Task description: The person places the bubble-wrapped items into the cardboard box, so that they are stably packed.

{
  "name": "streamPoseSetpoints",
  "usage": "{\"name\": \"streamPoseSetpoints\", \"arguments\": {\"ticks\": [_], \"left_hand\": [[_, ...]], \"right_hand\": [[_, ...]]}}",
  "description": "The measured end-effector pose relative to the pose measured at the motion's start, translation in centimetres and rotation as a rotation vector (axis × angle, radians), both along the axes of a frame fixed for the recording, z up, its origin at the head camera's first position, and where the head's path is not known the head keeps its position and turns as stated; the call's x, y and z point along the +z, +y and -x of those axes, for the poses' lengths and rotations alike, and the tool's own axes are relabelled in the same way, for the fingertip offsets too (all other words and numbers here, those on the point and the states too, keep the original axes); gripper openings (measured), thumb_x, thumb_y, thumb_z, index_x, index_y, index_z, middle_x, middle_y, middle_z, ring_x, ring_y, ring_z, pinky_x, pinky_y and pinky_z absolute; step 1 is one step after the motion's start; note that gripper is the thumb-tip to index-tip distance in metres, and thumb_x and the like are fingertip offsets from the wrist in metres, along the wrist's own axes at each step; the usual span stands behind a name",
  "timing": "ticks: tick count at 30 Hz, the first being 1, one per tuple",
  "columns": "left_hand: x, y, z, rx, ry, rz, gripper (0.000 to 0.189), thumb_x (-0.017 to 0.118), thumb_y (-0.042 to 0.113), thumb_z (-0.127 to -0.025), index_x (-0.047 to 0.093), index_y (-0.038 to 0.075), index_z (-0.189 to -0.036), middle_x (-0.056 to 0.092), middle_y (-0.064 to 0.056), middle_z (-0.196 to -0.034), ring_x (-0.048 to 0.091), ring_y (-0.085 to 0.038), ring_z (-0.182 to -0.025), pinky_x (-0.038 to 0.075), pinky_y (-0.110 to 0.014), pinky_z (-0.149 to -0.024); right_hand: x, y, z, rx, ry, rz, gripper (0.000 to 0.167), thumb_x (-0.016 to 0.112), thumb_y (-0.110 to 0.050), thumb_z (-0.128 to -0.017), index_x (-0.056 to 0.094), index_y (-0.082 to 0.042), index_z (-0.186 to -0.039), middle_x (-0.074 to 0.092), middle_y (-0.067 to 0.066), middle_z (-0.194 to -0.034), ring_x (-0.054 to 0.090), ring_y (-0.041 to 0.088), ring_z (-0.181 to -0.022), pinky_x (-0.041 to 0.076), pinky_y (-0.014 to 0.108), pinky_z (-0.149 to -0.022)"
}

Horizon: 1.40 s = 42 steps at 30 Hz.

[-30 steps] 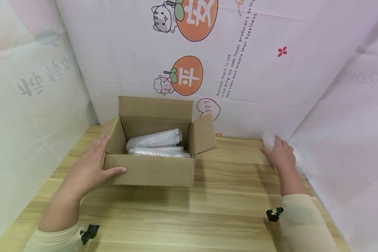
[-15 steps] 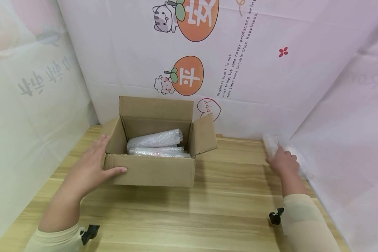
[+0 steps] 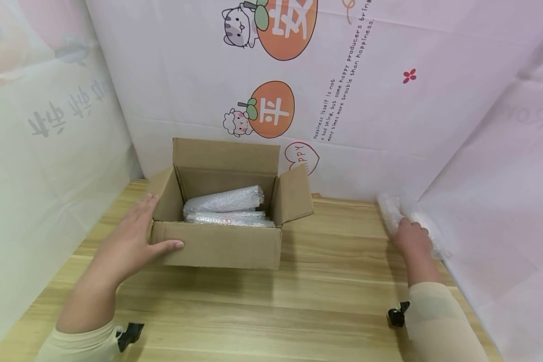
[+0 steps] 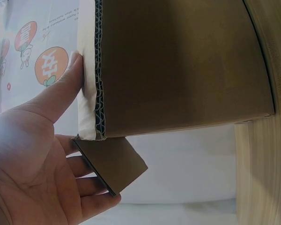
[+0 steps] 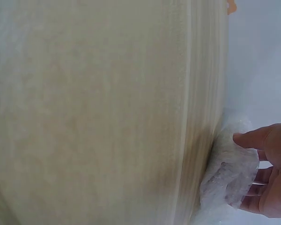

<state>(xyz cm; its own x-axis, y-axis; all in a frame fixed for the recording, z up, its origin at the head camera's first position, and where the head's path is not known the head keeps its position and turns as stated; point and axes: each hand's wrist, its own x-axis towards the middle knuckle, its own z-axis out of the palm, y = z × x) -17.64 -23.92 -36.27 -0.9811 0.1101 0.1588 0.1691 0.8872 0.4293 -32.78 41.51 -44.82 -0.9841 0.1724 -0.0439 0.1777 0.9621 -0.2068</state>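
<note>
An open cardboard box (image 3: 217, 246) stands left of centre in the head view, holding bubble-wrapped bundles (image 3: 226, 199). My left hand (image 3: 133, 236) holds its near left corner. In the left wrist view, the thumb (image 4: 68, 82) lies against the front flap while the fingers reach behind the small side flap (image 4: 114, 161). Far to the right, my right hand (image 3: 414, 239) grips a piece of clear bubble wrap (image 3: 389, 203) at the table's back corner. The right wrist view has the thumb on one side of this bubble wrap (image 5: 229, 173) and fingers on the other; any contents are hidden.
More bubble wrap (image 3: 434, 241) lies beside the right hand, along the right wall sheet (image 3: 502, 201). Printed white sheets enclose the wooden table (image 3: 326, 301) at the back and both sides. The box's right flap (image 3: 295, 193) sticks outward.
My right hand has shifted slightly right and nearer along the bubble wrap, uncovering more of its far end. The left hand and the box stay put.
</note>
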Motion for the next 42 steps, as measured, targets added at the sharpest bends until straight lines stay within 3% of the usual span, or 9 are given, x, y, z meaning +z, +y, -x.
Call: {"name": "streamPoseSetpoints", "arguments": {"ticks": [8,14,20,30,42], "left_hand": [[0.0,0.1,0.0,0.003,-0.005,-0.003,0.125,0.061,0.078,-0.075,-0.001,0.01,-0.159,-0.004,-0.015,-0.165,0.004,-0.045,-0.149,0.015,-0.07,-0.114],[0.0,0.1,0.0,0.002,-0.005,-0.004,0.124,0.061,0.077,-0.075,-0.002,0.01,-0.159,-0.003,-0.016,-0.165,0.005,-0.046,-0.149,0.015,-0.07,-0.114],[-0.1,0.0,0.1,0.0,0.0,-0.008,0.125,0.061,0.077,-0.075,-0.001,0.009,-0.158,-0.003,-0.017,-0.165,0.005,-0.046,-0.149,0.014,-0.07,-0.114],[-0.1,0.0,0.1,-0.002,-0.006,-0.012,0.124,0.061,0.078,-0.075,-0.001,0.011,-0.159,-0.004,-0.015,-0.165,0.004,-0.045,-0.149,0.014,-0.069,-0.114],[0.0,0.0,-0.1,0.002,-0.007,-0.013,0.124,0.061,0.078,-0.074,-0.002,0.012,-0.159,-0.004,-0.013,-0.165,0.004,-0.045,-0.15,0.015,-0.07,-0.114]], "right_hand": [[0.4,-0.2,0.0,0.017,0.031,-0.003,0.052,0.047,-0.025,-0.095,0.041,0.003,-0.139,0.041,0.042,-0.125,0.042,0.064,-0.107,0.046,0.066,-0.071],[1.7,-1.3,-0.4,0.067,0.091,-0.016,0.051,0.043,-0.024,-0.097,0.041,-0.001,-0.142,0.043,0.04,-0.126,0.045,0.063,-0.106,0.047,0.066,-0.069],[3.5,-3.0,-1.0,0.145,0.102,-0.038,0.058,0.051,-0.029,-0.097,0.038,0.001,-0.145,0.041,0.041,-0.133,0.042,0.063,-0.113,0.044,0.071,-0.082],[5.6,-6.0,-1.9,0.234,0.112,0.064,0.063,0.058,-0.03,-0.095,0.039,0.002,-0.146,0.04,0.035,-0.143,0.037,0.057,-0.128,0.035,0.071,-0.101],[9.3,-9.3,-2.9,0.385,0.148,0.134,0.062,0.059,-0.029,-0.098,0.038,-0.002,-0.149,0.043,0.029,-0.146,0.039,0.05,-0.132,0.035,0.067,-0.106]]}}
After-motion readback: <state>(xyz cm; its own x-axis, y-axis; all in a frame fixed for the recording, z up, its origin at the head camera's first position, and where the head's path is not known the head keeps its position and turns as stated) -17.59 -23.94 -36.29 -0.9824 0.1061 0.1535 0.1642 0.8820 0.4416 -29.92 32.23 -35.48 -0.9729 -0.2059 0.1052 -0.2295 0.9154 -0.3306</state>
